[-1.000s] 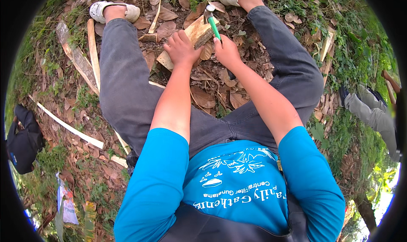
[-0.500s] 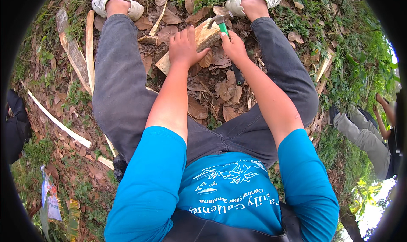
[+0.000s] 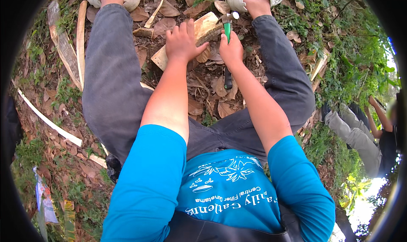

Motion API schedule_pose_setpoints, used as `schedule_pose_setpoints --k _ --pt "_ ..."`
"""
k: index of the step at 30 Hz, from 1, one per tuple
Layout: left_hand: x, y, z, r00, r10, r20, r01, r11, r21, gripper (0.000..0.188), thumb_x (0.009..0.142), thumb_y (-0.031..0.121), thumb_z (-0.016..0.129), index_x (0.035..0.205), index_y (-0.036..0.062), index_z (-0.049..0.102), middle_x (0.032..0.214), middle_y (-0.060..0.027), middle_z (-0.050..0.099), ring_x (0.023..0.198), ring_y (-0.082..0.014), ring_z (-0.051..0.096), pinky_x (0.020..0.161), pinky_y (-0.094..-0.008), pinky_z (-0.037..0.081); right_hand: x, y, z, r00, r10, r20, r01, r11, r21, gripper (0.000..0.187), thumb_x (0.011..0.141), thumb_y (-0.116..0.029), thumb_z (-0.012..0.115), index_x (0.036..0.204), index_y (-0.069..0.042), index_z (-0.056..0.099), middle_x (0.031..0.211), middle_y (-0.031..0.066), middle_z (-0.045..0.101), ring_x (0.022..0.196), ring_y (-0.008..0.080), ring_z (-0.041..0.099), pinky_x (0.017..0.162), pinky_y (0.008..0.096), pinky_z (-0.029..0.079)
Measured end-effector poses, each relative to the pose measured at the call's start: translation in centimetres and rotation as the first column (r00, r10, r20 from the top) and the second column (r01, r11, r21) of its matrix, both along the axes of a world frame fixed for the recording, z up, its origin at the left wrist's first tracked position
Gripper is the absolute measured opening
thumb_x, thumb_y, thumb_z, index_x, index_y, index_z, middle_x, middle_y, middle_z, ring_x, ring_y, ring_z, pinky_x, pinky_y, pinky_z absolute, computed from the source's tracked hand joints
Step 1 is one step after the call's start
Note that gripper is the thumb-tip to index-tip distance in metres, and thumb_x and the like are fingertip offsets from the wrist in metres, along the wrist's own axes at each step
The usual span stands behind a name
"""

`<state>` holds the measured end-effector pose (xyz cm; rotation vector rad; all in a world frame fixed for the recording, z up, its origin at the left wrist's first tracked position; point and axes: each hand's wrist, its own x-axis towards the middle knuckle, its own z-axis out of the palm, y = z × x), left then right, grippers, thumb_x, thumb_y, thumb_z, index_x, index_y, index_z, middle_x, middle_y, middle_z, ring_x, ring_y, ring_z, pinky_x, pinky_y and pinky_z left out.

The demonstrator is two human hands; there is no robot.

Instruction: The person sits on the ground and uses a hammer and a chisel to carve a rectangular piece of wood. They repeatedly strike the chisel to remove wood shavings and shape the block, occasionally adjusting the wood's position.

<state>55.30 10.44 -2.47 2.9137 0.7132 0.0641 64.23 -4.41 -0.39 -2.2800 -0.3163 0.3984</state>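
Observation:
A pale split piece of wood (image 3: 205, 25) lies slantwise on the leaf-covered ground between my feet. My left hand (image 3: 182, 43) rests across the top of it, palm down, with fingers stretched out and the thumb apart. In my right hand (image 3: 232, 51) is a claw hammer (image 3: 227, 27), gripped round its green and black handle. The hammer's metal head stands beyond my fist, near the far right end of the wood; I cannot tell whether it touches. The black end of the handle (image 3: 228, 80) sticks out below my hand.
Dry leaves cover the ground. Long pale wood strips (image 3: 46, 117) and a bark-covered length (image 3: 63, 44) lie at the left. Another split piece (image 3: 320, 66) lies right of my leg. A person in light trousers (image 3: 356, 131) is at the far right.
The hammer has turned in my right hand: its head has swung right and its handle now points more straight toward me. My left hand stays on the wood. The whole view has shifted slightly.

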Motion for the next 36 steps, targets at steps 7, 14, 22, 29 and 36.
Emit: schedule_pose_setpoints --k 7,14,22,29,36 --pt "-0.1 -0.2 0.2 0.999 -0.046 0.000 0.046 0.999 0.014 0.099 0.075 0.076 0.065 0.145 0.0093 0.045 0.123 -0.0061 0.058 0.104 -0.0241 0.058 0.089 -0.0439 0.041 -0.3 -0.5 1.1 0.994 -0.056 -0.098 0.050 0.997 -0.061 0.024 0.099 -0.021 0.055 0.115 -0.006 0.064 0.100 0.0178 0.070 0.095 0.0359 0.068 0.083 0.0445 0.051" --pt "0.3 0.0 -0.2 0.998 0.027 -0.050 -0.027 1.000 -0.009 0.097 0.076 0.076 0.064 0.144 0.0088 0.046 0.127 -0.0077 0.058 0.106 -0.0240 0.058 0.090 -0.0435 0.042 -4.2 -4.2 5.7 0.892 -0.086 -0.444 0.135 0.988 0.079 0.022 0.100 -0.020 0.058 0.112 -0.003 0.066 0.081 0.0027 0.061 0.072 0.0119 0.059 0.067 0.0317 0.048" --pt "0.7 -0.1 -0.2 0.999 0.032 -0.014 -0.032 0.999 -0.020 0.094 0.076 0.075 0.065 0.142 0.0120 0.045 0.127 -0.0056 0.059 0.114 -0.0230 0.058 0.097 -0.0429 0.040 2.5 0.3 4.5 0.876 -0.251 -0.413 0.295 0.955 0.045 0.045 0.088 -0.047 0.077 0.073 -0.009 0.056 0.061 -0.0026 0.048 0.046 0.0095 0.045 0.044 0.0289 0.041" --pt "0.8 -0.2 0.1 0.999 0.023 -0.034 -0.025 0.996 -0.082 0.094 0.075 0.073 0.068 0.144 0.0123 0.044 0.130 -0.0057 0.057 0.116 -0.0230 0.056 0.099 -0.0422 0.039 6.5 2.9 -2.3 0.830 -0.286 -0.480 0.315 0.949 -0.020 0.051 0.074 -0.044 0.088 0.068 -0.006 0.056 0.063 0.0031 0.055 0.049 0.0137 0.052 0.043 0.0319 0.044" --pt "0.5 -0.1 0.2 0.999 0.044 -0.028 -0.047 0.994 -0.098 0.094 0.075 0.071 0.069 0.143 0.0122 0.045 0.124 -0.0052 0.057 0.114 -0.0234 0.055 0.099 -0.0415 0.038 4.8 2.6 -2.4 0.682 -0.286 -0.673 0.443 0.894 0.069 0.042 0.081 -0.040 0.083 0.080 -0.004 0.062 0.063 -0.0001 0.051 0.048 0.0115 0.047 0.045 0.0281 0.040"
